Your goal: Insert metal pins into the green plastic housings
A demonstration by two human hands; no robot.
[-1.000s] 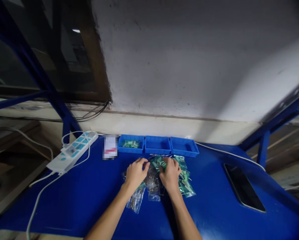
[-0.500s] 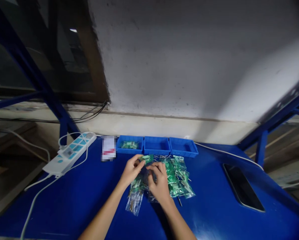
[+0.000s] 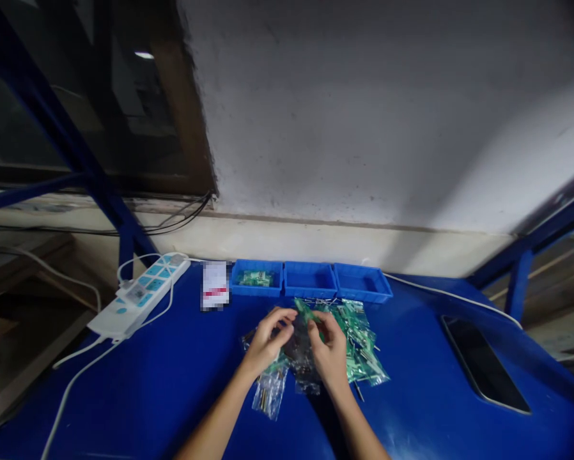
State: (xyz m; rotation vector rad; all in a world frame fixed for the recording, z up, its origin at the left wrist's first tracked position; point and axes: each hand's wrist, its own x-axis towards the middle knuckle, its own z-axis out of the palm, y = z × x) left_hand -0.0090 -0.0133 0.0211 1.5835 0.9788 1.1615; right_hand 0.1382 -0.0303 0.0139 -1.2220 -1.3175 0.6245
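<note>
A small green packet is pinched between the thumb and fingers of my right hand, its upper end tilted to the left. Left of it, my left hand has its fingers curled and thumb apart, with nothing visible between them. Under and between both hands lie dark clear bags whose contents I cannot make out. A clear bag with brass-coloured pins lies below my left hand. To the right of my right hand spreads a pile of green bags with metal pins.
Three blue bins stand along the wall: the left bin holds green packets, beside the middle bin and right bin. Loose metal pins lie before them. A power strip, a blurred card and a phone are on the blue table.
The green packet has passed from my left hand to my right, and my left fingers have come away from it. The whole view has shifted slightly.
</note>
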